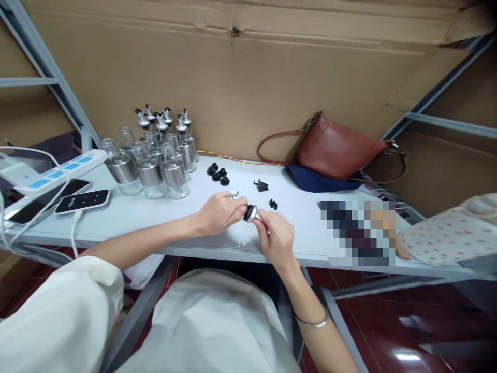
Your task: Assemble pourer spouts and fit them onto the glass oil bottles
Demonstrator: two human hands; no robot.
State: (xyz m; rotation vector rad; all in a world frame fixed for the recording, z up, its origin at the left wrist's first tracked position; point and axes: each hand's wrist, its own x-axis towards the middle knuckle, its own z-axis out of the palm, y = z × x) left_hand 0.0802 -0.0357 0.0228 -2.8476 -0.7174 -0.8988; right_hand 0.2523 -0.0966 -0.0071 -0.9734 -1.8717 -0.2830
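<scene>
evidently, the step in hand is work on one spout (254, 214), which sits between the two hands near the front edge of the surface (155, 213). taking that spout as the middle of the dial, the left hand (228, 213) is at nine o'clock, its fingers closed around the black end; the right hand (277, 235) is at four o'clock, pinching the narrow metal end between thumb and fingers. it looks like a black stopper being seated or turned against the metal part, though the fingers hide most of the joint.

loose stoppers (216, 176) lie at eleven o'clock, thin black rods (263, 185) at one and tiny caps (274, 204) at two, none of them touched. the bottles (147, 173) stand at ten; the back ones carry spouts, the front ones have bare necks.

as i judge it, the next move calls for a steady grip with the left hand and a firm, straight push or twist with the right, keeping the stopper in line so it doesn't go in crooked.
</scene>
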